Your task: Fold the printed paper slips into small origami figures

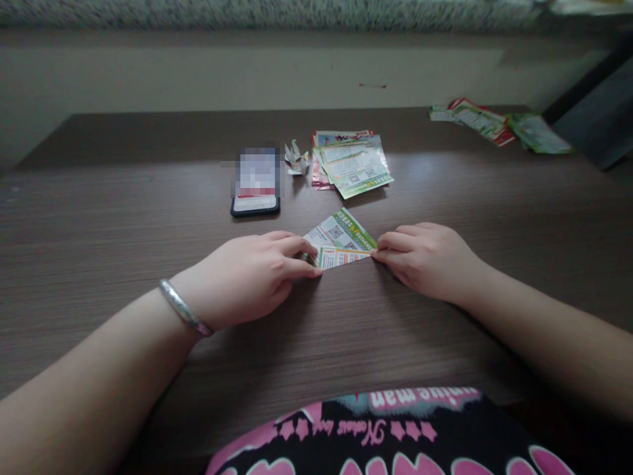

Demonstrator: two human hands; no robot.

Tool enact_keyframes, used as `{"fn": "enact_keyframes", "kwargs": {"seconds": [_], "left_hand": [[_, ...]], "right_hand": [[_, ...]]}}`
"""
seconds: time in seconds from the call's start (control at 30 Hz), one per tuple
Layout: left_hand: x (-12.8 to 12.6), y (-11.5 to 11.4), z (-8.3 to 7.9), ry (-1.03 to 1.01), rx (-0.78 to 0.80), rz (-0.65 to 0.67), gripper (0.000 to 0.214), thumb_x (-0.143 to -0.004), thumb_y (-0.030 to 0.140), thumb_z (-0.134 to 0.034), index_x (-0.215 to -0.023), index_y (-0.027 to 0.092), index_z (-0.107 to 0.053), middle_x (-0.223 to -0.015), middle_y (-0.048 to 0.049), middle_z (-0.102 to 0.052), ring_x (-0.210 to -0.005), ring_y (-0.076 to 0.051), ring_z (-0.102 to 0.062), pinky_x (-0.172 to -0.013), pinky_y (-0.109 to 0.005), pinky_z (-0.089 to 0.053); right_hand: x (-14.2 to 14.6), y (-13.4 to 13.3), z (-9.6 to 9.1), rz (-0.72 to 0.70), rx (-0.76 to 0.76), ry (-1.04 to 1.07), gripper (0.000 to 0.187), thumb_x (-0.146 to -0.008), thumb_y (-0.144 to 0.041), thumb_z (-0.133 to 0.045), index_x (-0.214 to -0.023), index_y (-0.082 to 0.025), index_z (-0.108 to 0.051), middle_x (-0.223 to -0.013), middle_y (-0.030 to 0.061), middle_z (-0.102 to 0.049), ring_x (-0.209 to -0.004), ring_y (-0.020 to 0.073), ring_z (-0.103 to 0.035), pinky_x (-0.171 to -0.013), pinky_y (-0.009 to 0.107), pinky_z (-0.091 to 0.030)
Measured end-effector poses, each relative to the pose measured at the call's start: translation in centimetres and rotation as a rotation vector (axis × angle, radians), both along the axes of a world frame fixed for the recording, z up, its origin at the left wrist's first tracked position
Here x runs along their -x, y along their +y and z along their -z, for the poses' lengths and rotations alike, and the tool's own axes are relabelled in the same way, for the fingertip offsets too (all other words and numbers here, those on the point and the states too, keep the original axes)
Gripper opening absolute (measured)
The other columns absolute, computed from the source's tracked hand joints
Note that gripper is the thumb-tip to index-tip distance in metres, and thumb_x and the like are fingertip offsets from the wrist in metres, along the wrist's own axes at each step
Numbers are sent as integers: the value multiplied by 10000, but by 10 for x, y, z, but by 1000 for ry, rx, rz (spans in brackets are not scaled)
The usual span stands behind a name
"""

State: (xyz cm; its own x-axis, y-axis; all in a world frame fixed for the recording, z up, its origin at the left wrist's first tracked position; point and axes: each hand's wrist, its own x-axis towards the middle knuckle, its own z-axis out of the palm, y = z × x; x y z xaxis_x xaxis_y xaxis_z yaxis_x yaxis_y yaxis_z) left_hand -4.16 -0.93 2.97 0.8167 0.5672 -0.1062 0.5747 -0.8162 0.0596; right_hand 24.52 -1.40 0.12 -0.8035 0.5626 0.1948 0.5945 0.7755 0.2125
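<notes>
**Folded leaflet [345,239] held at both ends**

My left hand [252,274] is grasping its left end, apparently between fingers and thumb; my right fingers [393,241] are pinching its right corner. It's lying on the desk [119,231], nearer me than the phone [256,188].

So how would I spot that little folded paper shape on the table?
On the brown table, look past the leaflet between the left hand and right hand, to the phone and the stack of leaflets. The folded paper shape sits between those two, the only one with spiky points sticking up.
</notes>
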Motion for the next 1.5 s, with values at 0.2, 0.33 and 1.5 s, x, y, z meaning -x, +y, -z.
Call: {"fn": "enact_keyframes", "kwargs": {"seconds": [0.2,0.33,1.5], "left_hand": [[3,6,-2,-31,77,30,426,-818,138,-462,-1136,332,-669,-1263,-10,-591,-1121,-221,-574,-964,-399,-499],[6,13,-2,-84,123,77,374,-868,183,-453,-1154,315,-655,-1276,-18,-576,-1131,-208,-559,-995,-381,-472],[-10,-1,18,-139,-145,90,182,-915,275,-497,-962,193,-653,-1181,-98,-612,-1096,-248,-593,-914,-404,-531]], "right_hand": [[-10,6,5,-45,98,164,265,-895,-172,-468,-923,-198,-729,-927,44,-700,-792,164,-576,-653,287,-410],[-10,9,8,-69,124,197,273,-878,-174,-483,-996,-205,-727,-989,50,-699,-844,187,-567,-732,314,-451],[-24,27,8,11,341,514,208,-791,-61,-493,-791,-193,-654,-874,52,-665,-821,178,-615,-752,315,-492]]}}
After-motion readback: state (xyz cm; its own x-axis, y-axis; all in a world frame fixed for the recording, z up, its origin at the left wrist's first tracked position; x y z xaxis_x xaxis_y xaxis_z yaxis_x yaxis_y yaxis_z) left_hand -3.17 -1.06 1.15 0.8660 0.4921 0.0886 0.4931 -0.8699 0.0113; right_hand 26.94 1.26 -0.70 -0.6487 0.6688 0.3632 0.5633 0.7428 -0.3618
